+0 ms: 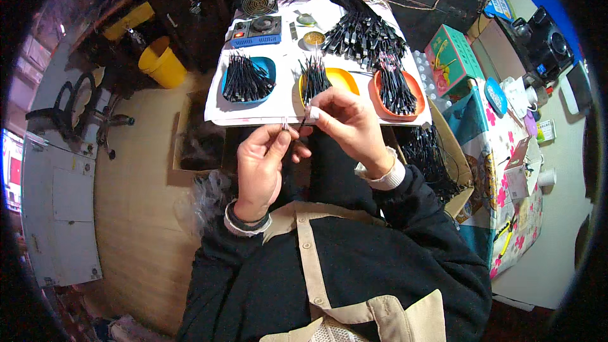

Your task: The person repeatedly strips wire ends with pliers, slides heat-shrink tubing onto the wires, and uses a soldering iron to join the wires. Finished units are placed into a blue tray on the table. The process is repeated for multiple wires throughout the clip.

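Note:
My left hand (260, 168), closed in a pinch at the near edge of the white work table, holds a small metal-ended connector (285, 126) between thumb and forefinger. Just right of it, my right hand (352, 128) pinches a short black cable (303, 123), and a white wrap covers one fingertip. The two pinches are close together; whether the pieces touch, I cannot tell. Beyond my hands stand a blue tray (268, 65) of short black cables, a yellow tray (343, 80) with more of them, partly behind my right hand, and an orange tray (417, 105) of black cables with plugs.
A large bundle of black USB cables (364, 28) lies at the back right. Farther back are a blue-sided device (256, 40), a round tin (313, 40) and a fan (259, 2). A carton (460, 174) of cables is below right; a yellow bucket (162, 63) stands left.

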`<state>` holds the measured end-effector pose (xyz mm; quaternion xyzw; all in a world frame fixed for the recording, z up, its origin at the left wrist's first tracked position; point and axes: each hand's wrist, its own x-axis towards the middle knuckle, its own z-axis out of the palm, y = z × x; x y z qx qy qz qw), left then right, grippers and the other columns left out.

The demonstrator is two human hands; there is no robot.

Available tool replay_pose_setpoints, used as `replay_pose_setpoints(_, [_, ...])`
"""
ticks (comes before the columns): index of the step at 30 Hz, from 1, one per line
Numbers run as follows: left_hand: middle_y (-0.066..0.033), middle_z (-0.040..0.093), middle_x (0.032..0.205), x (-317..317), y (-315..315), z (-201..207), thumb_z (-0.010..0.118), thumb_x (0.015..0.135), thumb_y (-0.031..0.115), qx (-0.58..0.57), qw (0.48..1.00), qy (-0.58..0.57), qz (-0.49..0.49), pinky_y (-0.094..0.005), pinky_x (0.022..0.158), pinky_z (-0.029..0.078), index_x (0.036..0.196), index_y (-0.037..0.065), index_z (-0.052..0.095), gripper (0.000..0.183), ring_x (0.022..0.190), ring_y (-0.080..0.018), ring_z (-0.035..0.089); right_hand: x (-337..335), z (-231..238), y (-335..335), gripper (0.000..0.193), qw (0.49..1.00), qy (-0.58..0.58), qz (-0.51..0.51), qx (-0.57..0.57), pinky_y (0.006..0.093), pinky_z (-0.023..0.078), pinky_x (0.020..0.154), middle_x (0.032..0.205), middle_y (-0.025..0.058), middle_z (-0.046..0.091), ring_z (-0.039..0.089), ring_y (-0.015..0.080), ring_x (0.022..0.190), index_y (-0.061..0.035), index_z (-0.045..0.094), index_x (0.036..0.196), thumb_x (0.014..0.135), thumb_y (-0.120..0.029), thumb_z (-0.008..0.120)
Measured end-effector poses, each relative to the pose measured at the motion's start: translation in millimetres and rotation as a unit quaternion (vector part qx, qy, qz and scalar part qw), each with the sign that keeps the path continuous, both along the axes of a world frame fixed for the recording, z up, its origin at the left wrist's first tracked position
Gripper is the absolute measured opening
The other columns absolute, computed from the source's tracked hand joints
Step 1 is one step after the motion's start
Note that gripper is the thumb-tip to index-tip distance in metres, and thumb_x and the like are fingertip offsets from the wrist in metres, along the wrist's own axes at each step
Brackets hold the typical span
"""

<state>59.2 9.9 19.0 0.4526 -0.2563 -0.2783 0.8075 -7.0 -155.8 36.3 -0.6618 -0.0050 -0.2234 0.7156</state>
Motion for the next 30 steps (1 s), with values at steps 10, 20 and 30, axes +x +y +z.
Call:
replay_pose_setpoints(10, [-0.0106, 0.071, 0.094, -21.1, -6.6, 6.2, 0.060, 0.094, 0.008, 0.036, 0.989, -0.124, 0.074, -0.0177, 0.057, 0.043, 0.104, -0.003, 0.067, 0.016, 0.064, -0.0049, 0.051, -30.4, 3.6, 1.2, 0.015, 0.999, 0.014, -0.022, 0.039, 0.0221, 0.049, 0.077, 0.092, 0.0024, 0.064, 0.060, 0.0066, 0.085, 0.0021, 0.061, 0.104, 0.092, -0.006, 0.062])
replay_pose_setpoints(20, [-0.0129, 0.071, 0.093, -28.3, -0.6, 5.6, 0.057, 0.095, 0.006, -0.025, 0.998, -0.033, -0.044, -0.0187, 0.055, 0.042, 0.099, -0.004, 0.067, 0.015, 0.062, -0.0073, 0.051, -26.4, 1.2, 5.4, 0.017, 0.918, 0.071, 0.223, 0.319, 0.0208, 0.045, 0.064, 0.082, 0.0024, 0.061, 0.057, 0.0092, 0.073, -0.0017, 0.060, 0.096, 0.096, -0.019, 0.059])
replay_pose_setpoints(30, [-0.0067, 0.071, 0.089, -33.7, -2.0, 2.4, 0.061, 0.092, 0.005, 0.060, 0.981, -0.170, 0.064, -0.0186, 0.058, 0.044, 0.104, -0.002, 0.067, 0.015, 0.063, -0.0055, 0.053, -47.0, 18.9, 7.3, 0.011, 0.989, 0.104, -0.022, -0.099, 0.0225, 0.053, 0.074, 0.089, 0.0047, 0.066, 0.065, 0.0093, 0.081, 0.0049, 0.061, 0.100, 0.091, -0.002, 0.062])
